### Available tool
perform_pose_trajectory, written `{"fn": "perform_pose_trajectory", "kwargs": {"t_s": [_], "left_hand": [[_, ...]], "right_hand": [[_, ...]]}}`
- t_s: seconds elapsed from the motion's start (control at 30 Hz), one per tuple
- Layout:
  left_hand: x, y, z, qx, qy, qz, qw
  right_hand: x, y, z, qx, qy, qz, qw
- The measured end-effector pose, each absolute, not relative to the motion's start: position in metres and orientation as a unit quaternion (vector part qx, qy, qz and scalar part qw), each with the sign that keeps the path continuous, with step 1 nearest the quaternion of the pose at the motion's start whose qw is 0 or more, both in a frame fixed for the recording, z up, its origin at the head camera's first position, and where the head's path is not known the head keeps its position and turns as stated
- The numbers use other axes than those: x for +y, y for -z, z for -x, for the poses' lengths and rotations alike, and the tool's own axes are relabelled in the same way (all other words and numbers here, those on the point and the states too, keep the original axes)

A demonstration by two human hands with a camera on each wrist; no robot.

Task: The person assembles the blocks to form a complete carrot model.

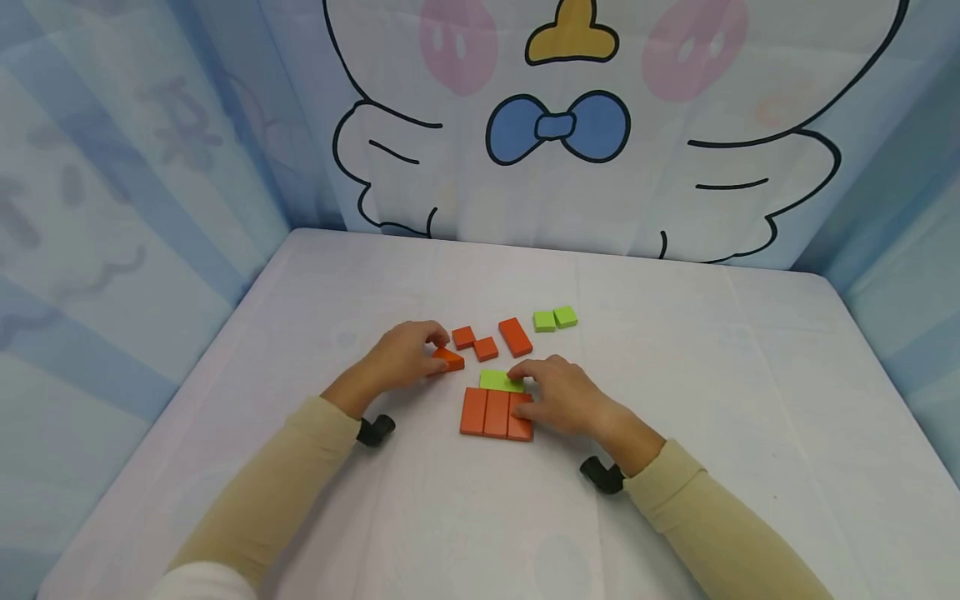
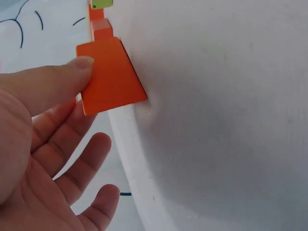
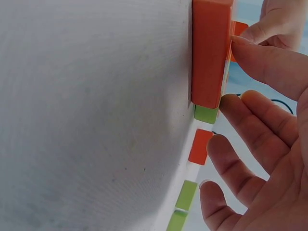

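My left hand pinches an orange trapezoid block between thumb and fingers, at the left of the group of blocks. Its other fingers are spread loosely beneath in the left wrist view. Three orange rectangular blocks lie side by side in front of me, with a flat green block along their far edge. My right hand rests at the right end of this set. Its thumb touches the rightmost orange block, while a fingertip reaches the green block; the remaining fingers extend loosely.
Beyond the set lie two small orange blocks, a longer orange block and two small green blocks. Everything sits on a white-covered table, with a printed curtain behind its far edge.
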State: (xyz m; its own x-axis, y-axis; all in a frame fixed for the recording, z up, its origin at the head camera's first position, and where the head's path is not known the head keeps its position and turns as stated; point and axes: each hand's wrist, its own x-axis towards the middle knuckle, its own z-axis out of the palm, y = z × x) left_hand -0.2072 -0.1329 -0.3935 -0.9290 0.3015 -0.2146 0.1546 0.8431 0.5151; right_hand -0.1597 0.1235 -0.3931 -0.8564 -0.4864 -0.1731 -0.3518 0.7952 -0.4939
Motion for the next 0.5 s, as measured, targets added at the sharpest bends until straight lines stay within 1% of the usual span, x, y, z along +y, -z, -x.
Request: {"fn": "perform_pose_trajectory", "kwargs": {"t_s": [0.3, 0.5], "left_hand": [[-0.1430, 0.3905, 0.2091, 0.956, -0.250, -0.081, 0.130], [-0.1430, 0.3889, 0.2126, 0.957, -0.249, -0.089, 0.117]], "right_hand": [[0.1235, 0.3923, 0.1597, 0.937, 0.232, 0.214, 0.153], [0.1226, 0.3912, 0.1581, 0.935, 0.239, 0.210, 0.155]]}}
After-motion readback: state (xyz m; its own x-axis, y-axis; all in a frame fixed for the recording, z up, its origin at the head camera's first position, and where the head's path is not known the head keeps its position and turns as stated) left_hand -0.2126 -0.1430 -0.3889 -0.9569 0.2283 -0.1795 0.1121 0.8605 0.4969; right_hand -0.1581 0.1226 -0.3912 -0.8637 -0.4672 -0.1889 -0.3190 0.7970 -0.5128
